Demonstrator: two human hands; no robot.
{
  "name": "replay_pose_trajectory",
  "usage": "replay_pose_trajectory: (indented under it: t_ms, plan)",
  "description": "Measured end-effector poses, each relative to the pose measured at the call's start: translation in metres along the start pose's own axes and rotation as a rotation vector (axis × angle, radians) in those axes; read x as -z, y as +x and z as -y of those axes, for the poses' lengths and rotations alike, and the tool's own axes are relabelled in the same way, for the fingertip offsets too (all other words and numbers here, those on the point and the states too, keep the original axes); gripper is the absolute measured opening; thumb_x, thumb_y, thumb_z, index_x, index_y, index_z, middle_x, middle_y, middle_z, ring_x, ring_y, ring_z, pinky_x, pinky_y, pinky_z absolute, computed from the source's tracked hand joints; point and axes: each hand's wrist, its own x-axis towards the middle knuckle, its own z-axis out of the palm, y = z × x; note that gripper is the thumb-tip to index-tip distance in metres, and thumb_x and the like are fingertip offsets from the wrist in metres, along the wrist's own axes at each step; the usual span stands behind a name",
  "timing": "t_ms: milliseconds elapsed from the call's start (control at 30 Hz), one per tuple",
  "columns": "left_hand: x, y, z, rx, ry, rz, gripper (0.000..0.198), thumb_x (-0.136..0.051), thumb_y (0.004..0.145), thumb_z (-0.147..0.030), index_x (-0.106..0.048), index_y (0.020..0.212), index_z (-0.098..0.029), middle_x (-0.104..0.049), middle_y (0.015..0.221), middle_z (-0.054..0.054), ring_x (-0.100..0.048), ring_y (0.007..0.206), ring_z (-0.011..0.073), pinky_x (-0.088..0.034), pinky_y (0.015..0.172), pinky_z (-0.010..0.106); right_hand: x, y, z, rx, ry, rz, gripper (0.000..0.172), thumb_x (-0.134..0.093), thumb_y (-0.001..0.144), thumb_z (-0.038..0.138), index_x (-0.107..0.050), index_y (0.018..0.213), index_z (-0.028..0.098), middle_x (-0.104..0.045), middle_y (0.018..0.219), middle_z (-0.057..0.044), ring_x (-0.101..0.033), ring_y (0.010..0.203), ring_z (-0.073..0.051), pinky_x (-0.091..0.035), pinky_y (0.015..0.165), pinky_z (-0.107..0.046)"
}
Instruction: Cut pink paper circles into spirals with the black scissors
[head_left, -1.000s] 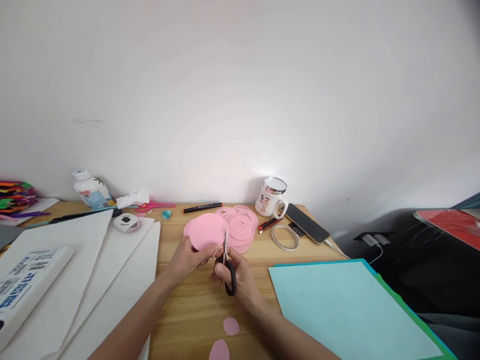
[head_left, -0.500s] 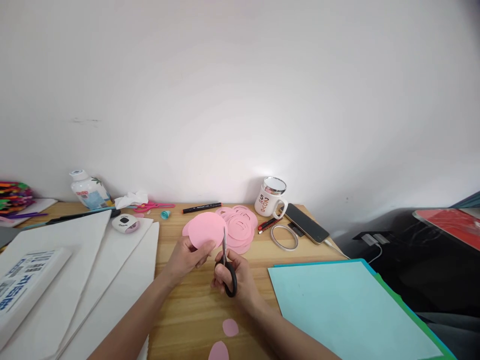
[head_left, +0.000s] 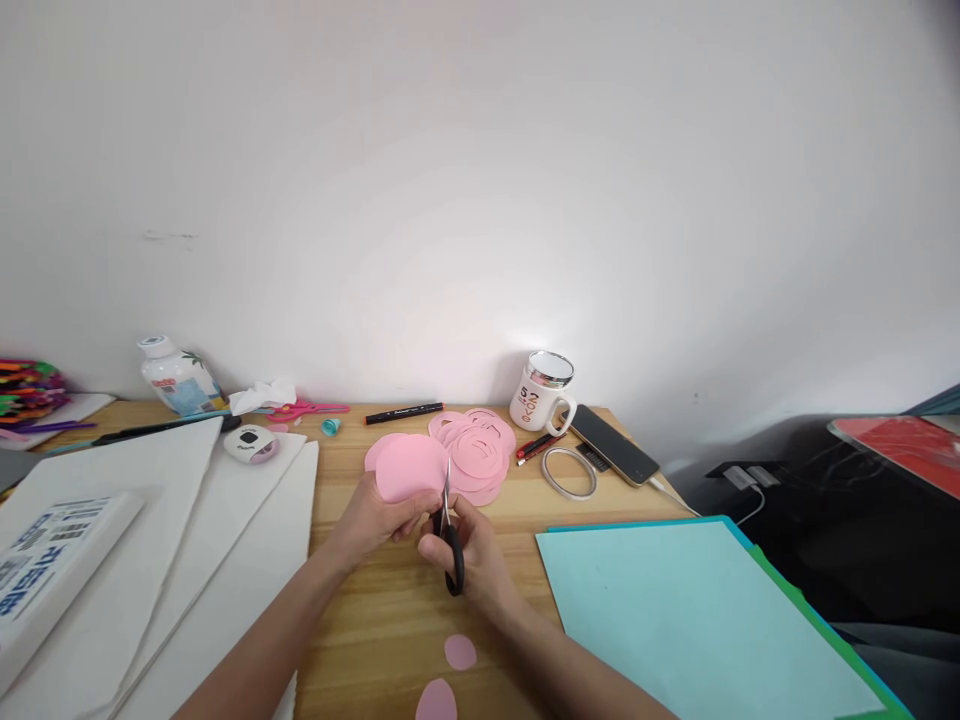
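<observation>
Between thumb and fingers, my left hand (head_left: pixel 382 515) grips a rounded piece of pink paper (head_left: pixel 409 466) near its lower edge. My right hand (head_left: pixel 472 555) is closed around the black handles of a pair of scissors (head_left: pixel 452 545). The metal blades point up along the right edge of the pink piece; whether they are cutting into it I cannot tell. Behind it lies a pile of round pink paper pieces (head_left: pixel 480 450) with curved slits. Two small pink ovals, one a paper scrap (head_left: pixel 460 652) and one a larger cutout (head_left: pixel 436 700), lie nearer me on the wooden table.
A white mug (head_left: pixel 541 392), a phone (head_left: pixel 611 445) and a roll of tape (head_left: pixel 568 474) stand or lie at the back right. Light blue sheets (head_left: pixel 690 620) cover the right side, white sheets (head_left: pixel 247 560) the left. Pink scissors (head_left: pixel 309 409) and a black marker (head_left: pixel 403 414) lie near the wall.
The pink piece has dropped slightly and tilted in my left hand. The scissors have turned a little, their handles shifting left and the blades still along the paper's right edge.
</observation>
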Motion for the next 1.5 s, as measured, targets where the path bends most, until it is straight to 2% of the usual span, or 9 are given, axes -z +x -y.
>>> replay_pose_trajectory:
  t_ms: [233, 600, 833, 1200, 1333, 1500]
  plan:
    - [0.002, 0.001, 0.004, 0.018, 0.031, -0.052, 0.027, -0.067, 0.064, -0.037, -0.054, 0.057, -0.015, -0.039, 0.039, -0.007, -0.031, 0.038, 0.0070, -0.024, 0.036, 0.020, 0.000, 0.000, 0.003, 0.036, -0.009, 0.022, 0.040, -0.076, 0.063, 0.044, -0.052, 0.082, 0.018, -0.050, 0.061, 0.004, -0.038, 0.053, -0.009, -0.028, 0.047, -0.021]
    - [0.003, 0.000, 0.000, 0.014, 0.077, -0.031, 0.030, -0.064, 0.065, -0.040, -0.056, 0.054, -0.014, -0.037, 0.038, -0.007, -0.030, 0.038, 0.0066, -0.024, 0.038, 0.020, 0.000, -0.001, 0.000, 0.026, -0.023, -0.011, 0.043, -0.072, 0.062, 0.052, -0.050, 0.080, 0.019, -0.047, 0.058, 0.005, -0.039, 0.050, -0.009, -0.028, 0.045, -0.021]
    - [0.005, 0.002, 0.007, -0.012, 0.100, -0.066, 0.034, -0.065, 0.066, -0.039, -0.047, 0.048, -0.016, -0.037, 0.038, -0.007, -0.030, 0.038, 0.0063, -0.023, 0.036, 0.019, 0.000, -0.002, -0.002, -0.039, -0.025, -0.044, 0.038, -0.072, 0.063, 0.045, -0.049, 0.079, 0.020, -0.048, 0.049, 0.008, -0.040, 0.042, -0.008, -0.032, 0.041, -0.019]
    - [0.007, 0.004, 0.009, -0.022, 0.091, -0.065, 0.039, -0.064, 0.068, -0.042, -0.043, 0.046, -0.017, -0.038, 0.038, -0.007, -0.031, 0.037, 0.0057, -0.024, 0.036, 0.019, 0.002, -0.001, -0.004, -0.060, -0.007, -0.066, 0.028, -0.069, 0.066, 0.037, -0.050, 0.075, 0.019, -0.047, 0.039, 0.011, -0.039, 0.033, -0.006, -0.036, 0.039, -0.020]
    - [0.007, 0.005, 0.010, -0.009, 0.016, -0.004, 0.039, -0.061, 0.072, -0.043, -0.046, 0.048, -0.016, -0.044, 0.040, -0.005, -0.034, 0.036, 0.0057, -0.027, 0.036, 0.018, 0.001, -0.003, -0.005, -0.064, -0.011, -0.076, 0.031, -0.070, 0.066, 0.040, -0.049, 0.076, 0.020, -0.048, 0.041, 0.010, -0.041, 0.032, -0.007, -0.035, 0.038, -0.020]
    - [0.004, 0.004, 0.009, 0.009, 0.026, -0.026, 0.036, -0.062, 0.071, -0.041, -0.049, 0.050, -0.016, -0.042, 0.040, -0.005, -0.033, 0.038, 0.0063, -0.026, 0.036, 0.019, -0.002, -0.003, -0.003, -0.094, -0.019, -0.049, 0.039, -0.074, 0.061, 0.044, -0.049, 0.078, 0.020, -0.052, 0.049, 0.007, -0.044, 0.040, -0.009, -0.033, 0.040, -0.019]
